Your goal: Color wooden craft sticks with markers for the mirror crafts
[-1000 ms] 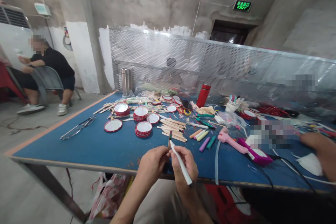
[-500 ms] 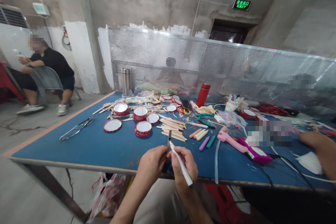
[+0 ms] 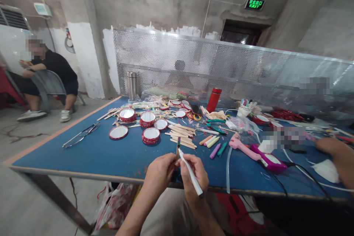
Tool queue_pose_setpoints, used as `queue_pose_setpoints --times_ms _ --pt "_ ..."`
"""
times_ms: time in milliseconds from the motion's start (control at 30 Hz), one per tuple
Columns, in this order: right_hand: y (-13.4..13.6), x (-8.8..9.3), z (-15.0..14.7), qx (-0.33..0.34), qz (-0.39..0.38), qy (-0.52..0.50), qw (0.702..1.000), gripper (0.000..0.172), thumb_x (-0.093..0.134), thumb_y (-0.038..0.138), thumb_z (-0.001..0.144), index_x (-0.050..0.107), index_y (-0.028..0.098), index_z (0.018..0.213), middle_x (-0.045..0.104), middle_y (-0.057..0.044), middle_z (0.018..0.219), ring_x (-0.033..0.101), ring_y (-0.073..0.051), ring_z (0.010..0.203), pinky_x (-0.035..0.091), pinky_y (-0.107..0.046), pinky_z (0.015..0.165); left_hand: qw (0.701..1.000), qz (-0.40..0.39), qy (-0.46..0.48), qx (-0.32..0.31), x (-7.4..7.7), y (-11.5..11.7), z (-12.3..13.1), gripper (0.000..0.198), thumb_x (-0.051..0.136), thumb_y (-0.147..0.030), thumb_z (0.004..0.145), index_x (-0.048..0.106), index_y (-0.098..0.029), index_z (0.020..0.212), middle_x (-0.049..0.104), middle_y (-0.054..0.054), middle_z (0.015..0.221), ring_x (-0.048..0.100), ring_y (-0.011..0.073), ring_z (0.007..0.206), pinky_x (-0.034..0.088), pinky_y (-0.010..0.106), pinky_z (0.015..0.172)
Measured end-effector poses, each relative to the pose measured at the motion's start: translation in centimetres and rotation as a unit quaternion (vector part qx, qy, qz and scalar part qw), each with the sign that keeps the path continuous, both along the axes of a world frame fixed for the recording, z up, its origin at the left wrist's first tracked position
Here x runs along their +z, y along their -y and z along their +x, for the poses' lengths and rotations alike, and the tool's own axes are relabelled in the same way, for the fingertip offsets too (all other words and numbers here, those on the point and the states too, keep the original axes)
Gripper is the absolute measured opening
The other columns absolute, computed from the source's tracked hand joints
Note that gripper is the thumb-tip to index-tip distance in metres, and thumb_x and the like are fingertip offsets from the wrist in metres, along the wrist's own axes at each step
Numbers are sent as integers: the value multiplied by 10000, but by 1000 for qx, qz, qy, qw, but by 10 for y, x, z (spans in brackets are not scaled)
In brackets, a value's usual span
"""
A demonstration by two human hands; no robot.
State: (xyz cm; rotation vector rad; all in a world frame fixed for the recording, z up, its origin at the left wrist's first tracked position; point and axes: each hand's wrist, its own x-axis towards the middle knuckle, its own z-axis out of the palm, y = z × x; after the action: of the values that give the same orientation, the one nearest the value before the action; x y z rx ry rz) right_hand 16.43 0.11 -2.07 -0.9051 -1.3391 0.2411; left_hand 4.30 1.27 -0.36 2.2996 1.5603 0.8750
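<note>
My left hand point(image 3: 159, 172) pinches a thin wooden craft stick point(image 3: 178, 145) upright near the front edge of the blue table point(image 3: 91, 153). My right hand point(image 3: 195, 175) grips a white marker pen point(image 3: 190, 172), its tip touching the stick. Both hands are close together, just above my lap. A pile of plain wooden sticks point(image 3: 182, 134) lies beyond them, with several red-rimmed round lids point(image 3: 151, 135) to its left.
Coloured markers point(image 3: 214, 146), a pink and purple glue gun point(image 3: 258, 153) with cable, tongs point(image 3: 80, 135), a red flask point(image 3: 214, 100) and a steel flask point(image 3: 132, 85) lie on the table. Another person's hand point(image 3: 336, 155) rests at right. A seated person point(image 3: 49, 75) is far left.
</note>
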Motion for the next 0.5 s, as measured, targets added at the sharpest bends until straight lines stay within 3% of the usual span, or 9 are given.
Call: queue_pose_setpoints --times_ms 233,500 --pt "1 -4 2 -8 -24 15 1000 112 572 266 856 632 199 924 677 -17 786 656 -146 662 537 -247 615 1000 -4 6 0 2 2 0 183 419 -207 888 571 -212 786 706 32 821 657 180 768 438 236 661" --pt "1 -2 2 -4 0 35 999 104 565 252 867 627 208 937 677 -17 809 653 -146 703 538 -243 639 1000 -7 4 1 2 1 1 178 424 -184 876 580 -206 793 703 37 812 653 185 763 435 241 660"
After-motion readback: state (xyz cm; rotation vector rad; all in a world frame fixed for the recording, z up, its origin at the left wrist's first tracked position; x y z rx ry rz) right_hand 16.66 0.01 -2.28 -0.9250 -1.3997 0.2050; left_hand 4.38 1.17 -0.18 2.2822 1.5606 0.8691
